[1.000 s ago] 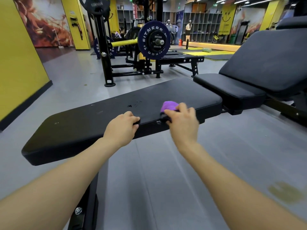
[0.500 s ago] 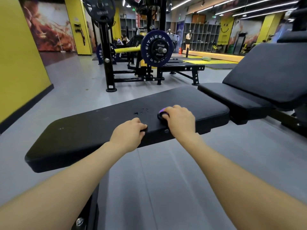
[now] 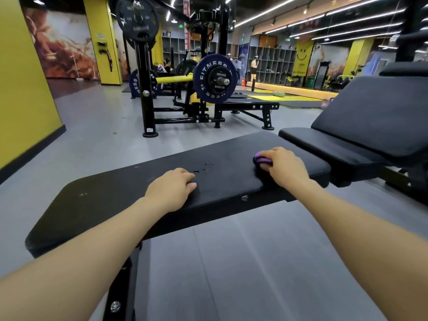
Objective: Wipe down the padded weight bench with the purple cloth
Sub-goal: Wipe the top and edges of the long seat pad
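The purple cloth (image 3: 262, 160) is pressed onto the black bench (image 3: 111, 200) pad at two o'clock, clamped under the fingers of the right hand (image 3: 283, 166). The left hand (image 3: 171, 189) is laid flat at the near edge, fingers together, holding nothing; water drops (image 3: 203, 167) are seen between the hands.

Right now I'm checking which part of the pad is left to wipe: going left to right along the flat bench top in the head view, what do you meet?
Bare pad of the flat bench → left hand → droplets → purple cloth → right hand → seat of the inclined bench.
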